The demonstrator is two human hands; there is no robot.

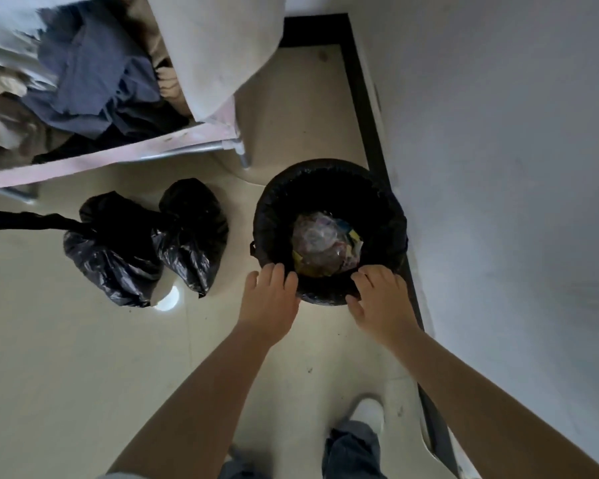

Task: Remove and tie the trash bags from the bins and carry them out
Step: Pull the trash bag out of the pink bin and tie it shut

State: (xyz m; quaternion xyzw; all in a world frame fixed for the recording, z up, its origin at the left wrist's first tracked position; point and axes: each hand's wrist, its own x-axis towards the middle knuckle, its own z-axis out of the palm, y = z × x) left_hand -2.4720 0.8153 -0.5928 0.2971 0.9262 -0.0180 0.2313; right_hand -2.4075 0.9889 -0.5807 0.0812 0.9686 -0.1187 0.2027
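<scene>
Left hand (270, 299): reached down to the near rim of the bin, fingers laid over the black liner at the rim's left side; fingers lay close together and bent over the edge, but whether they pinched the plastic could not be told.
Right hand (377, 299): at the near rim's right side, fingers spread and curved down onto the liner, thumb low against the outer fold; a firm pinch could not be told.
Bin (329, 188): round and dark, standing on the floor just beside the black skirting and the wall, both hands at its near edge.
Liner (274, 219): black bag still seated in the bin, its top folded out over the rim all the way round.
Rubbish (325, 243): clear crumpled plastic and bits of yellow wrapper lying at the bottom of the liner.
Full bags (135, 243): two black bags lying side by side on the floor, left of the bin and apart from it; the left one had a twisted neck stretching off toward the left edge.
Floor (83, 375): pale tiles with a bright spot of reflected light beside the full bags.
Bed (118, 157): pink frame at upper left, piled with blue and brown clothes and a pale pillow.
Person: bare forearms, grey trouser leg and a white shoe (369, 414) near the wall.
</scene>
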